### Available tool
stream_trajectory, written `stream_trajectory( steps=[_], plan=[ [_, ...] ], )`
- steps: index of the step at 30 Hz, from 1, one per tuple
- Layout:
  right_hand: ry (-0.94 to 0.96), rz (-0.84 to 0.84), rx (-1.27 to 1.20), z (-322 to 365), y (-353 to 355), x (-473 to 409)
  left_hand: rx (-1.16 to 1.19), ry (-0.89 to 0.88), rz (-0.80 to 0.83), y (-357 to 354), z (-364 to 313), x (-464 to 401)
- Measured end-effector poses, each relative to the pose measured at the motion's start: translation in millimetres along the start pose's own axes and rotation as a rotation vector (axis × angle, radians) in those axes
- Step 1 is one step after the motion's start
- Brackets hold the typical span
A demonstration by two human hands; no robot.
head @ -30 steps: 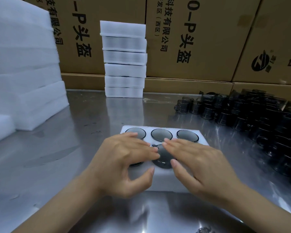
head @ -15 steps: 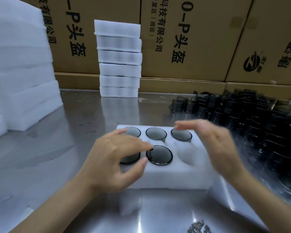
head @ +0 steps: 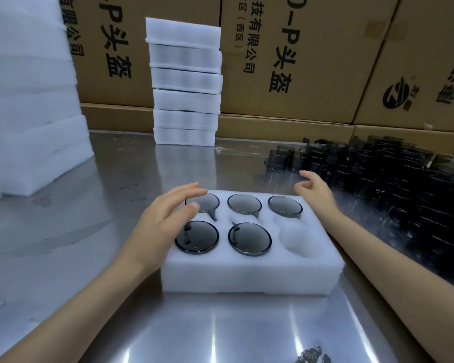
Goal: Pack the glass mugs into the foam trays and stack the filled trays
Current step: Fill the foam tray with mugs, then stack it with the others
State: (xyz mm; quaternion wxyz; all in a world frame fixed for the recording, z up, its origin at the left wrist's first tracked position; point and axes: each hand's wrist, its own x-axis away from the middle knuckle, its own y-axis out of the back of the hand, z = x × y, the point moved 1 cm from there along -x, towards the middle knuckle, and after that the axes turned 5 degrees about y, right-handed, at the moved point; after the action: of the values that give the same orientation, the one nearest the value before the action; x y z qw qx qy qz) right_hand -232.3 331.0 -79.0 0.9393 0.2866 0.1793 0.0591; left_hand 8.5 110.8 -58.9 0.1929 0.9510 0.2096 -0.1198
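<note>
A white foam tray (head: 249, 276) sits on the steel table in front of me. Several dark glass mugs fill its pockets, among them the front middle mug (head: 249, 239); the front right pocket (head: 298, 239) is empty. My left hand (head: 165, 218) hovers over the tray's left side with relaxed fingers, holding nothing. My right hand (head: 315, 191) is past the tray's far right corner, fingers loosely spread and empty, close to the crowd of loose dark mugs (head: 393, 174) at the right.
A stack of filled foam trays (head: 185, 82) stands at the back centre. Piles of foam sheets (head: 32, 100) rise at the left. Cardboard boxes (head: 312, 53) wall off the back of the steel table (head: 89, 231).
My right hand has left the tray's middle and swung right and away toward the loose mugs. My left hand lifted slightly off the front left mugs.
</note>
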Motion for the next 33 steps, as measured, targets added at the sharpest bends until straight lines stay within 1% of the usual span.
stream_trajectory(
  steps=[3, 8, 10, 14, 16, 20, 24, 27, 29, 33],
  plan=[
    [0.041, 0.024, 0.126, 5.1, -15.3, -23.4, 0.002, -0.014, 0.011, 0.1, 2.0, -2.2],
    [0.070, -0.020, 0.169, 2.0, -28.0, -56.3, -0.020, -0.066, 0.005, -0.3, 8.3, -6.4],
    [0.077, -0.023, 0.221, -1.1, -29.6, -66.1, -0.044, -0.083, 0.005, 0.1, 10.3, -9.6],
    [0.107, 0.038, 0.480, -4.4, -34.0, -77.6, -0.069, -0.112, 0.019, 0.3, 12.8, -12.8],
    [0.117, 0.047, 0.561, -4.7, -35.7, -79.5, -0.070, -0.107, 0.022, 0.7, 13.8, -12.5],
    [0.158, -0.017, 0.490, -6.1, -35.6, -76.7, -0.067, -0.091, 0.026, 1.2, 13.9, -11.7],
    [0.179, -0.158, 0.430, -8.6, -30.8, -68.9, -0.073, -0.091, 0.022, 0.7, 13.2, -10.4],
    [0.188, -0.232, 0.374, -9.4, -24.8, -57.6, -0.065, -0.081, 0.022, 1.3, 12.0, -10.2],
    [0.208, -0.234, 0.346, -9.5, -20.8, -46.8, -0.077, -0.082, 0.022, 2.0, 11.3, -9.9],
    [0.248, -0.158, 0.282, -10.4, -10.0, -20.6, -0.085, -0.074, 0.023, 2.7, 9.4, -7.8]
  ],
)
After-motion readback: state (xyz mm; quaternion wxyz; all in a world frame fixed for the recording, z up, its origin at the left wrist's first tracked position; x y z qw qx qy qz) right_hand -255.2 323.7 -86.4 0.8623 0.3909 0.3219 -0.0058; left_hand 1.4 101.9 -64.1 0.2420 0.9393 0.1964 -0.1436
